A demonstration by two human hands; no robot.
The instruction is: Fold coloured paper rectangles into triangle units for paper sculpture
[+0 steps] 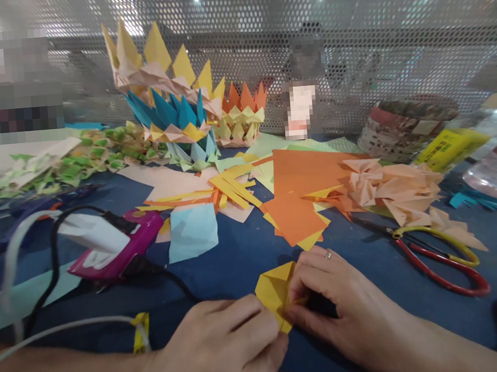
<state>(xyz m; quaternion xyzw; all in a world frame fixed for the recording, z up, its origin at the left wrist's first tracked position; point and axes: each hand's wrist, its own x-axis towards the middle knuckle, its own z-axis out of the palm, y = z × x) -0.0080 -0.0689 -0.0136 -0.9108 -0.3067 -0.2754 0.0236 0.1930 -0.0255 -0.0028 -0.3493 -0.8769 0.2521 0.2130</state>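
Note:
A partly folded piece of yellow paper [273, 287] is between my two hands, just above the blue tabletop. My left hand [230, 339] grips its lower left side, the fingers bent and the thumb partly hidden below. On the right edge my right hand [334, 296] pinches the same paper between thumb and fingers; a ring is on one finger. Creases and a folded-over flap show on the paper's upper part. Just beyond it lie orange square sheets [296, 216] over yellow ones, and a light blue square [193, 231].
Scissors [439, 257] with red and yellow handles lie at right, beside folded peach paper pieces [390, 183]. At left is a magenta power strip [119, 247] with cables. Folded-paper crowns [169, 112] stand at the back, before a perforated metal screen [236, 26]. Yellow strips [233, 187] lie mid-table.

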